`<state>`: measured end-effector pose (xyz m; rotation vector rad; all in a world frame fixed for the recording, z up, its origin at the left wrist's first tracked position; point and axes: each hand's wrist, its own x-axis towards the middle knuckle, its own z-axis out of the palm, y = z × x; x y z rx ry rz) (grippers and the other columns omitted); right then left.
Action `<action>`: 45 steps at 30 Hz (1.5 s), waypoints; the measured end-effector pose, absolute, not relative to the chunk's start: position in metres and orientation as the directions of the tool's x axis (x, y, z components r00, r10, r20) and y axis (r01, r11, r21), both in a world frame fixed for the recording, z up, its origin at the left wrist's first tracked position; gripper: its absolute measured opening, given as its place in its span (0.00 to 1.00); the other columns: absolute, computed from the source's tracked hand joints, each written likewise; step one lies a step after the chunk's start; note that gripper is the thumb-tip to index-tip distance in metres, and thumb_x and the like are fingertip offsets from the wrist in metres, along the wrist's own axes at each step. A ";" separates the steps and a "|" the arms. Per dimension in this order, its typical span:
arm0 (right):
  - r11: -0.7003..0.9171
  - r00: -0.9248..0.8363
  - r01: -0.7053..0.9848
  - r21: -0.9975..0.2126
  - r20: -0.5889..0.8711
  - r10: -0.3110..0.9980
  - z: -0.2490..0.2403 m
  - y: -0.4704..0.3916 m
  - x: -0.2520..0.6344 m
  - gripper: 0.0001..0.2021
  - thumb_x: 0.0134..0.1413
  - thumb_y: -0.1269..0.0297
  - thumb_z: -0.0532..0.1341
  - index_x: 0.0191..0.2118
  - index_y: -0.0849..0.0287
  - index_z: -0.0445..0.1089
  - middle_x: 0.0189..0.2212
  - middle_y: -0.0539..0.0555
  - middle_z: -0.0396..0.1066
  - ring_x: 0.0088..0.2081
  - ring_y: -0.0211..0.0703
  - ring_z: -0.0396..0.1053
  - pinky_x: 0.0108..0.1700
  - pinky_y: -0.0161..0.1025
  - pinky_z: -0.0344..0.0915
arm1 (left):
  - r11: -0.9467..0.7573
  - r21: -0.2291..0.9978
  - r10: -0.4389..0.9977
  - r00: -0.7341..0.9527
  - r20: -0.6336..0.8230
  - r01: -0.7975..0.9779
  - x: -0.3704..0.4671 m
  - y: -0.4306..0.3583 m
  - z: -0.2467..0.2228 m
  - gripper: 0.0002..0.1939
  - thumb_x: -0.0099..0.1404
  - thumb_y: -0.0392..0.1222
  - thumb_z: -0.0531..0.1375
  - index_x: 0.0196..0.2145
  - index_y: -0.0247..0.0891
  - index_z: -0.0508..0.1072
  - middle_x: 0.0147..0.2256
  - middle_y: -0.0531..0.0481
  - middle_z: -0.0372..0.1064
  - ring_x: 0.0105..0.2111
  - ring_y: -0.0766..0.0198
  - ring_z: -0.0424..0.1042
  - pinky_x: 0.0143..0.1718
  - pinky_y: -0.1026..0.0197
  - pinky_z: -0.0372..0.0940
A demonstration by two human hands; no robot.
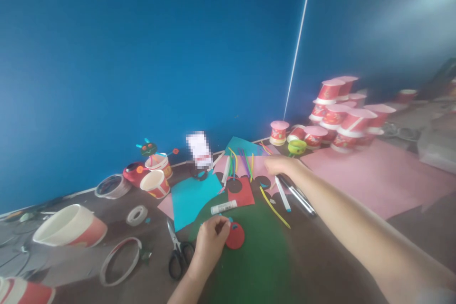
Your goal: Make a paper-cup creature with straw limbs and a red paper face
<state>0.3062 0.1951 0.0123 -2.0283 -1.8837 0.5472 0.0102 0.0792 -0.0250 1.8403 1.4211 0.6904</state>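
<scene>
Looking along the table from its left end, I see a wide paper cup (pixel 73 229) tipped on its side, then a roll of white tape (pixel 137 215). Behind them a small dark-faced figure with blue prongs (pixel 148 148) pokes up from another cup. Black-handled scissors (pixel 177 244) lie next, near a turquoise sheet (pixel 192 199). Close by, the left hand (pixel 211 237) has thumb and forefinger drawn narrow (whether anything tiny sits between them, I cannot tell) right at the upper-left edge of a red paper disc (pixel 235 237), which lies on green paper (pixel 256 266). Above the disc is a glue stick (pixel 223 207). Farther along, pipe cleaners (pixel 245 164) fan out beside the right hand (pixel 278 165); its fingers are blurred, so I cannot tell how they stand. Below it rests a white marker (pixel 282 192). At the far right, red cups (pixel 351 137) are stacked behind a pink sheet (pixel 377 185).
</scene>
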 end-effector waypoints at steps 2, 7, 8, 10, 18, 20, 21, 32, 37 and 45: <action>-0.128 0.039 0.867 -0.482 -0.191 0.981 0.014 0.195 0.310 0.12 0.59 0.62 0.56 0.48 0.58 0.65 0.48 0.55 0.65 0.44 0.44 0.67 0.44 0.44 0.67 | -0.154 0.788 0.967 0.256 -0.005 0.596 0.010 0.079 -0.024 0.11 0.57 0.43 0.53 0.23 0.36 0.70 0.20 0.53 0.65 0.22 0.64 0.63 0.24 0.65 0.54; -0.194 0.008 0.833 -0.519 -0.338 0.941 0.021 0.195 0.320 0.13 0.59 0.61 0.56 0.48 0.60 0.65 0.46 0.55 0.66 0.42 0.44 0.68 0.42 0.45 0.67 | -0.155 0.786 0.967 0.256 -0.004 0.598 0.011 0.078 -0.021 0.11 0.57 0.44 0.54 0.23 0.36 0.71 0.20 0.53 0.65 0.22 0.64 0.63 0.24 0.65 0.55; -0.193 0.001 0.814 -0.548 -0.330 0.944 0.023 0.195 0.320 0.12 0.58 0.62 0.57 0.45 0.62 0.66 0.43 0.54 0.68 0.40 0.44 0.69 0.40 0.44 0.68 | -0.154 0.784 0.966 0.257 -0.007 0.602 0.011 0.079 -0.021 0.11 0.57 0.44 0.54 0.23 0.36 0.71 0.20 0.53 0.65 0.22 0.64 0.63 0.24 0.65 0.55; -0.173 -0.018 0.759 -0.628 -0.286 0.958 0.026 0.193 0.316 0.08 0.54 0.64 0.60 0.36 0.64 0.70 0.33 0.51 0.71 0.33 0.41 0.69 0.35 0.38 0.67 | -0.157 0.778 0.966 0.259 -0.007 0.609 0.011 0.079 -0.021 0.12 0.58 0.44 0.53 0.24 0.36 0.71 0.20 0.53 0.65 0.22 0.64 0.63 0.24 0.65 0.54; -0.024 -0.156 0.333 -0.943 -0.080 0.985 0.026 0.152 0.264 0.02 0.41 0.68 0.59 0.25 0.60 0.64 0.20 0.45 0.66 0.22 0.32 0.61 0.26 0.30 0.58 | -0.149 0.772 0.966 0.258 -0.021 0.618 0.012 0.077 -0.020 0.11 0.58 0.43 0.54 0.25 0.36 0.72 0.21 0.52 0.69 0.23 0.63 0.66 0.25 0.65 0.55; -0.013 -0.134 0.220 -0.975 -0.043 0.990 0.025 0.143 0.256 0.04 0.42 0.66 0.58 0.25 0.59 0.62 0.20 0.45 0.65 0.21 0.31 0.60 0.26 0.31 0.57 | -0.149 0.763 0.967 0.255 -0.022 0.630 0.012 0.077 -0.020 0.11 0.58 0.43 0.54 0.24 0.37 0.72 0.21 0.52 0.69 0.23 0.63 0.66 0.24 0.65 0.54; -0.009 -0.115 0.170 -0.985 -0.029 0.993 0.024 0.139 0.254 0.04 0.42 0.65 0.58 0.25 0.59 0.62 0.20 0.45 0.64 0.21 0.31 0.59 0.26 0.31 0.57 | -0.150 0.758 0.966 0.256 -0.023 0.635 0.012 0.077 -0.020 0.11 0.58 0.43 0.54 0.24 0.37 0.72 0.21 0.52 0.68 0.23 0.63 0.66 0.24 0.65 0.54; -0.004 -0.172 0.037 -0.999 -0.010 0.985 0.007 0.111 0.221 0.13 0.45 0.66 0.59 0.40 0.62 0.68 0.24 0.48 0.67 0.25 0.35 0.63 0.28 0.32 0.58 | -0.158 0.746 0.963 0.269 -0.030 0.647 0.012 0.077 -0.018 0.09 0.58 0.39 0.53 0.26 0.37 0.73 0.24 0.51 0.71 0.26 0.62 0.67 0.28 0.64 0.56; 0.087 -0.232 0.296 -0.951 0.016 0.973 0.004 0.102 0.208 0.08 0.48 0.67 0.57 0.32 0.60 0.73 0.24 0.49 0.71 0.26 0.36 0.65 0.28 0.32 0.58 | -0.191 0.765 0.956 0.294 0.002 0.615 0.010 0.076 -0.018 0.10 0.60 0.39 0.52 0.27 0.37 0.73 0.26 0.51 0.71 0.27 0.62 0.68 0.29 0.64 0.58; 0.166 -0.228 0.460 -0.872 0.065 0.972 -0.002 0.102 0.206 0.10 0.47 0.71 0.55 0.31 0.58 0.74 0.26 0.49 0.74 0.27 0.38 0.69 0.30 0.32 0.61 | -0.214 0.766 0.945 0.326 0.006 0.606 0.008 0.077 -0.017 0.12 0.61 0.40 0.51 0.31 0.38 0.74 0.31 0.49 0.74 0.32 0.60 0.70 0.34 0.63 0.61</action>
